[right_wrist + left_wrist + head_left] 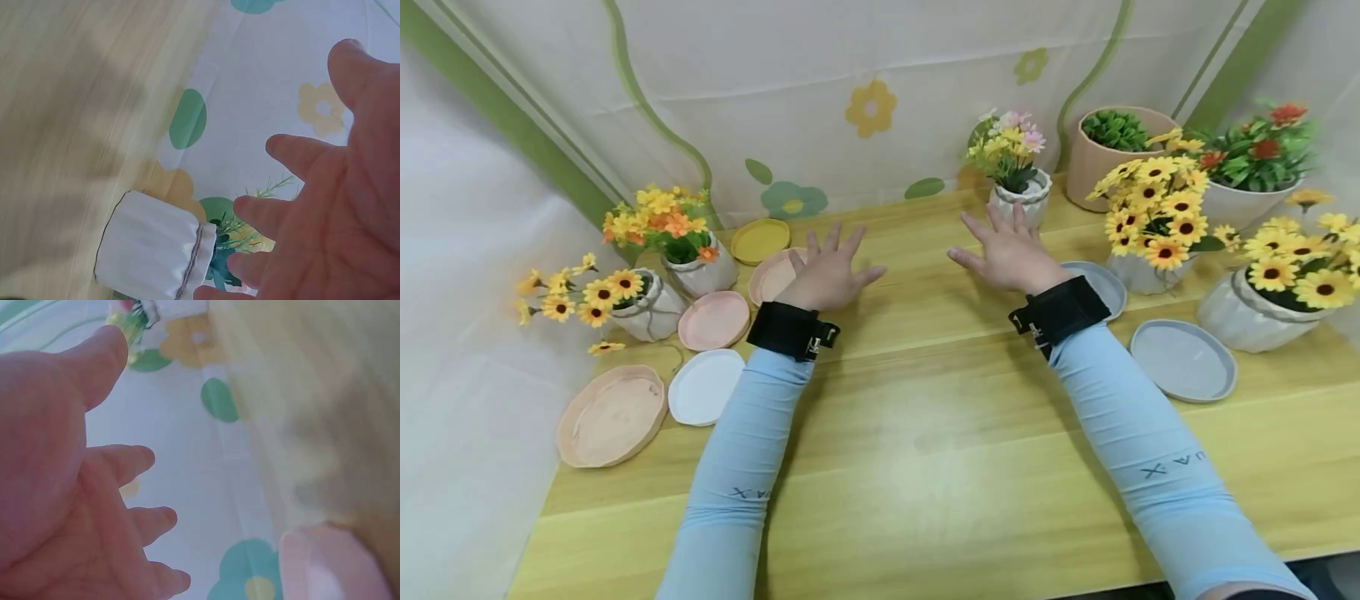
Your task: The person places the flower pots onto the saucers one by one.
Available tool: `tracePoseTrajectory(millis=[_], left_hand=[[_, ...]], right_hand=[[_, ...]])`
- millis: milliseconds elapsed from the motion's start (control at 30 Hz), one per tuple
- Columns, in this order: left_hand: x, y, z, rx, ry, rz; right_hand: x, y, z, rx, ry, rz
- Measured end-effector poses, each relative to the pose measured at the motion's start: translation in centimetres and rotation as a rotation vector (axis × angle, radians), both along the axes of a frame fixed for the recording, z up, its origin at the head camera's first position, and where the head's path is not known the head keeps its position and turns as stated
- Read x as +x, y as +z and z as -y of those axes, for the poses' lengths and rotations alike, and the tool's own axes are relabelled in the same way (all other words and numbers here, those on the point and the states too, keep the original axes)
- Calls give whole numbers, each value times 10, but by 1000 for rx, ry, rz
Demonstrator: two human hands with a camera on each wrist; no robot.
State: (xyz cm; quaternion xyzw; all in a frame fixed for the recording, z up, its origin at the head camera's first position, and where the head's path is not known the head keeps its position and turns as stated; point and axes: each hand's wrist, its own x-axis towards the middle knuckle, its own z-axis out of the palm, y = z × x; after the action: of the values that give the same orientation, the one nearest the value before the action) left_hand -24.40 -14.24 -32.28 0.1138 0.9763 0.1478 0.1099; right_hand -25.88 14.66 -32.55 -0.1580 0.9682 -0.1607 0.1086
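My left hand [826, 279] is held over the table with its fingers spread, and nothing is in it. It overlaps a pink saucer [771, 275] in the head view. My right hand [1006, 254] is likewise spread and holds nothing. Nearest to it, at the back, stands a white pot [150, 247] of pink and yellow flowers [1011, 146]. Close by its wrist lies a grey-blue saucer [1101, 287], partly hidden by the wristband. In the left wrist view a pink saucer [331, 565] shows below the fingers.
On the left are a yellow saucer [761, 242], a white saucer [706, 387], a peach tray [612, 417] and two potted flowers [651, 308]. On the right stand several potted plants [1150, 208] and a grey saucer [1183, 360]. A printed curtain [880, 50] hangs behind the table [917, 467].
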Motion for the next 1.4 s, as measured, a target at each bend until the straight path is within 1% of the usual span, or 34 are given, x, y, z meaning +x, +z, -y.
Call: tracePoseTrajectory(millis=[100, 200, 300, 367, 467, 533, 633, 733, 833, 933, 1000, 1067, 1167, 1267, 1400], left_hand=[[2, 11, 13, 29, 21, -14], [6, 25, 30, 92, 28, -33], [13, 37, 49, 182, 43, -49], [19, 44, 61, 245, 65, -63], [27, 51, 77, 283, 124, -92], [31, 54, 85, 295, 151, -130], [37, 57, 94, 302, 197, -159], [41, 58, 100, 316, 243, -160], [43, 58, 104, 328, 287, -153], [43, 57, 107, 349, 327, -136], [42, 56, 107, 366, 349, -117], [41, 55, 107, 379, 366, -91], [39, 52, 107, 378, 376, -69], [38, 51, 108, 369, 376, -65], [37, 48, 110, 368, 383, -61]], right_hand=[[-2, 1, 3, -7, 1, 1], [-3, 0, 8, -38, 19, -42], [-5, -3, 19, -130, 41, -99], [-5, -5, 32, -219, 56, -105], [-8, -8, 59, -345, 69, -58], [-12, -9, 80, -423, 63, 11], [-21, -12, 116, -508, 48, 84], [-30, -16, 149, -557, 22, 143], [-37, -21, 175, -538, -5, 182], [-43, -25, 192, -453, -18, 205], [-44, -27, 198, -404, -7, 199], [-44, -28, 202, -383, 3, 201], [-43, -30, 206, -374, 16, 206], [-46, -34, 209, -357, 31, 209], [-48, -33, 205, -368, 51, 222]])
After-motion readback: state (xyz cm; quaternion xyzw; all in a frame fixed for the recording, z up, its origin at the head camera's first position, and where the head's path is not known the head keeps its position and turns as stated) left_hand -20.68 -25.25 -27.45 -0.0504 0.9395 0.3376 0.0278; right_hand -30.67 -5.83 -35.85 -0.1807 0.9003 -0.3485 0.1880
